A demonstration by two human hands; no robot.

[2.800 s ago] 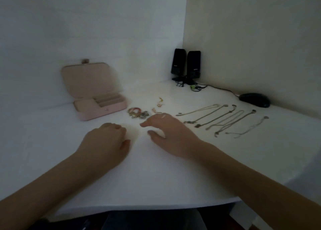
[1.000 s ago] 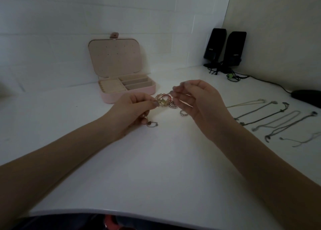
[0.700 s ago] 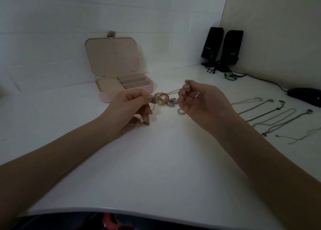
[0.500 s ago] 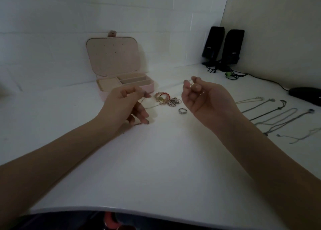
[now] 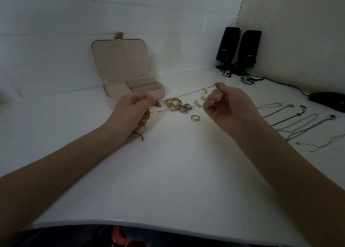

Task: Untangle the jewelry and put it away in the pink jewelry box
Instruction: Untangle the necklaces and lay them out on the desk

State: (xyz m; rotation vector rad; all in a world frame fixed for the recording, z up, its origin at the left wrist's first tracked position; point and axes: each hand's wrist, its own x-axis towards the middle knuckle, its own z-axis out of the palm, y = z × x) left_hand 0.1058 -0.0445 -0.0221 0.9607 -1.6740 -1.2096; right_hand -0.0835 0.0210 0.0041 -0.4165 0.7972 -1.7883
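Jewelry [image 5: 178, 105] lies in a small tangle at frame centre: beaded loops, a red band, a silver pendant, with a plain ring [image 5: 195, 117] just below. A thin chain [image 5: 186, 93] stretches between both hands; the left hand [image 5: 133, 112] pinches one end, the right hand [image 5: 228, 104] the other (fingers curled). The pink box [image 5: 128, 82] stands open, upper left, on a smooth white table [image 5: 168, 172]. Necklaces [image 5: 298, 121] lie in rows, right; black speakers [image 5: 239, 48] fill the corner.

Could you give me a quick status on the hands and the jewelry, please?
Left hand and right hand each pinch a thin chain, stretched between them. Pink jewelry box open. Tangled cluster and ring lie under the chain.
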